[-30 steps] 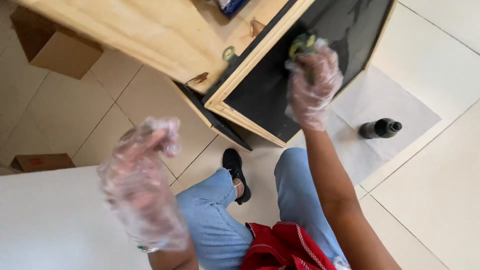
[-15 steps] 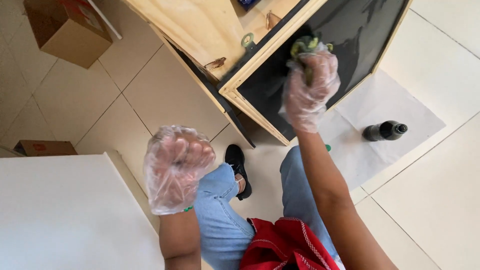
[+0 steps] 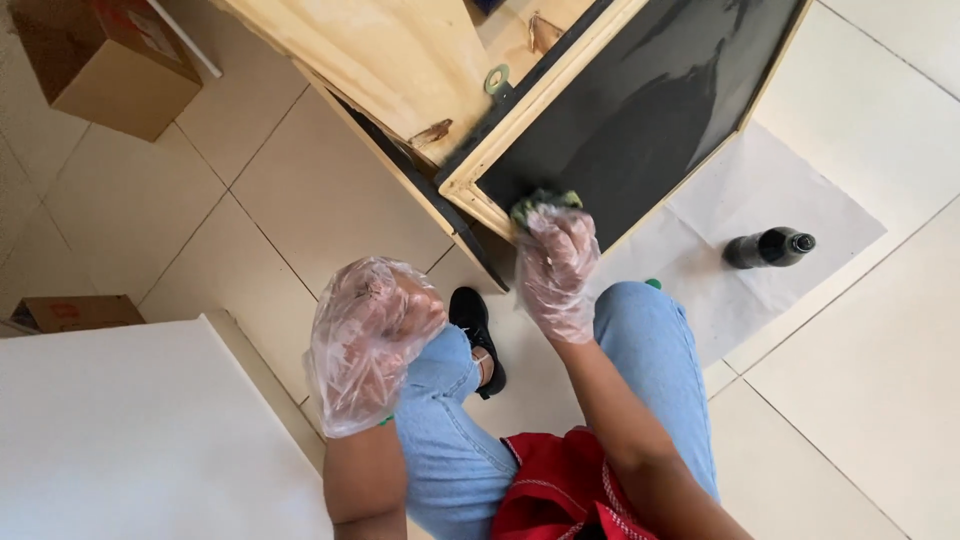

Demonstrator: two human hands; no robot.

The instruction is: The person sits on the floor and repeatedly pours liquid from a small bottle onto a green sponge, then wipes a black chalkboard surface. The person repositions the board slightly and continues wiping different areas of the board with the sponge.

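The gloved right hand (image 3: pixel 556 268) clutches a green cloth (image 3: pixel 542 204) at the black panel's (image 3: pixel 650 120) near-left corner; streaks remain farther right. The left hand (image 3: pixel 372 335) is fisted, empty.

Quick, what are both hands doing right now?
Left hand: closed in a fist, holding nothing visible.
Right hand: closed on a green cloth, pressed against the black board.

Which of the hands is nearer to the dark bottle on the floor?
The right hand, at the board's lower corner left of the bottle. The left hand is farther left, above the knee.

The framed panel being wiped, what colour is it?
Black panel in a pale wood frame, seen from the head view.
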